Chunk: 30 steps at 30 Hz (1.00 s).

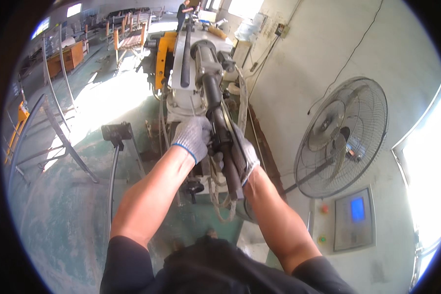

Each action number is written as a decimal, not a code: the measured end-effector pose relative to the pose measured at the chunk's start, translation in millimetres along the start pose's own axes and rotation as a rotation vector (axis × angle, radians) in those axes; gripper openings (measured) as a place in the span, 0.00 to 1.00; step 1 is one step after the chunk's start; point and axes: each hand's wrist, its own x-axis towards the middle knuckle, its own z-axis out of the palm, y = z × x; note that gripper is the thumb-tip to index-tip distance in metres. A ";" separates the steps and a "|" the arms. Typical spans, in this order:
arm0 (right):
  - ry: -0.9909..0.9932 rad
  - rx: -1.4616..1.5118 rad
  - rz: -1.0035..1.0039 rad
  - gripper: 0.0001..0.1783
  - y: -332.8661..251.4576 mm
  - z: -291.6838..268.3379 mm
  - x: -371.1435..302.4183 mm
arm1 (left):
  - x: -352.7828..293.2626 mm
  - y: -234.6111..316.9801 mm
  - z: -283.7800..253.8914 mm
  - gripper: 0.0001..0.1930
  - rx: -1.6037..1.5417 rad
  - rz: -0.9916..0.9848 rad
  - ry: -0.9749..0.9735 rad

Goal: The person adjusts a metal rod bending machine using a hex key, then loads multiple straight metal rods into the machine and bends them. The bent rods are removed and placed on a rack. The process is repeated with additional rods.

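Gripping dark tube point(229, 157), workshop floor point(59, 215)

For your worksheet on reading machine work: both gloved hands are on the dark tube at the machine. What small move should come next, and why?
Probably slide the dark tube a little further forward into the machine. The left hand and right hand both grip its near end, and it already lines up with the machine's clamp ahead.

Harsh window glare — fisheye-bent, dark rim
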 end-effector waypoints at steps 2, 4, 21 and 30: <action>0.011 -0.041 -0.054 0.30 1.1 0.4 -0.9 | -0.9 2.6 -0.1 0.11 -0.031 0.015 -0.066; -0.008 -0.022 -0.075 0.26 2.2 0.2 -1.7 | 0.0 10.8 -2.8 0.12 -0.008 -0.031 -0.084; 0.038 -0.023 0.022 0.29 -8.6 3.2 -4.3 | 113.4 80.1 -2.3 0.16 -0.027 -0.029 -0.178; -0.047 0.285 0.150 0.51 -8.7 -11.1 -0.7 | 116.9 95.1 -10.2 0.12 0.026 -0.108 -0.381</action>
